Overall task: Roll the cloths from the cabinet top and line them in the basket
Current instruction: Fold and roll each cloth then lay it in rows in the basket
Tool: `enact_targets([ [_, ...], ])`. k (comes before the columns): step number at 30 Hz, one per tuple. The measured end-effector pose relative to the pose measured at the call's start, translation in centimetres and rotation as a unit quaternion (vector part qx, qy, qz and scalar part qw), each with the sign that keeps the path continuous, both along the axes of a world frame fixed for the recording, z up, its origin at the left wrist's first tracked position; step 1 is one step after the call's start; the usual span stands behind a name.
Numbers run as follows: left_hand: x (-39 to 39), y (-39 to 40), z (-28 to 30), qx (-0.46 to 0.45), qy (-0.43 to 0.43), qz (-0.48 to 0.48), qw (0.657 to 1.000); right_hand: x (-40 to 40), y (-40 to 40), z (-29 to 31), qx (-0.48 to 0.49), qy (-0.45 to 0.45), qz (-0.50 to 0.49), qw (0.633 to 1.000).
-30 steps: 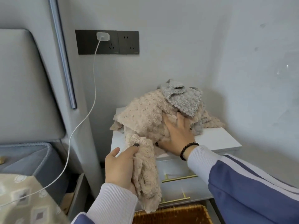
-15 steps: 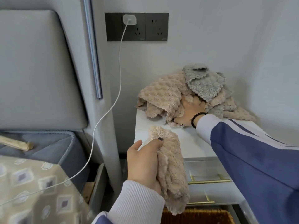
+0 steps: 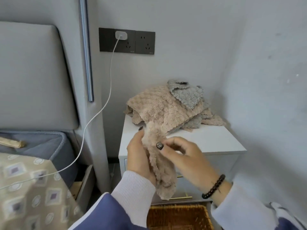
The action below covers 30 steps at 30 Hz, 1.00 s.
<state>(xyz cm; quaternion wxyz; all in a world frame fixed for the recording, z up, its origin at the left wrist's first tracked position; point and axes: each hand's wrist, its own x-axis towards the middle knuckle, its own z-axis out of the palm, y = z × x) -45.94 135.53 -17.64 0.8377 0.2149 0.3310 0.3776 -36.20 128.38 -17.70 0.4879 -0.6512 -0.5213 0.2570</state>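
Cabinet [image 3: 207,138] still has the cloth pile [image 3: 167,107] heaped at the back, prob so there's room up front. Basket [image 3: 179,216] sits right below, empty afaict. Beige cloth [image 3: 159,165] hangs long axis vertical, top end up. Left hand [image 3: 139,156] grips it, right hand [image 3: 184,156] pinches the top edge, prob to start the roll.

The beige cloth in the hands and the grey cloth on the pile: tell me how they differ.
The beige cloth hangs bunched in the air, held by the left hand and pinched by the right hand; the grey cloth lies untouched on top of the pile on the cabinet. One is beige, the other grey. Both look fluffy, and neither is rolled.
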Motion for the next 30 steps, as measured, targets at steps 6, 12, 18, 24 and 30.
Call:
enact_targets([
  [6,-0.2,-2.8,0.1,0.094,-0.02,-0.061,0.994,1.6,-5.4,-0.6,-0.068,0.064,-0.043,0.995],
  [12,-0.4,-4.2,-1.1,0.255,0.101,-0.085,0.958,2.3,-7.8,-0.7,-0.114,0.03,0.0,0.993],
  [18,0.1,-5.1,-1.3,0.188,-0.052,-0.146,0.97,2.5,-7.4,-0.8,-0.13,0.005,0.026,0.991],
  [24,1.2,-4.2,-2.1,0.271,-0.039,-0.19,0.943,2.7,-5.2,-1.5,-0.128,0.001,0.051,0.99],
  [30,1.5,-3.1,-2.6,0.325,0.07,-0.115,0.936,4.2,-4.6,-0.4,-0.194,-0.055,0.05,0.978],
])
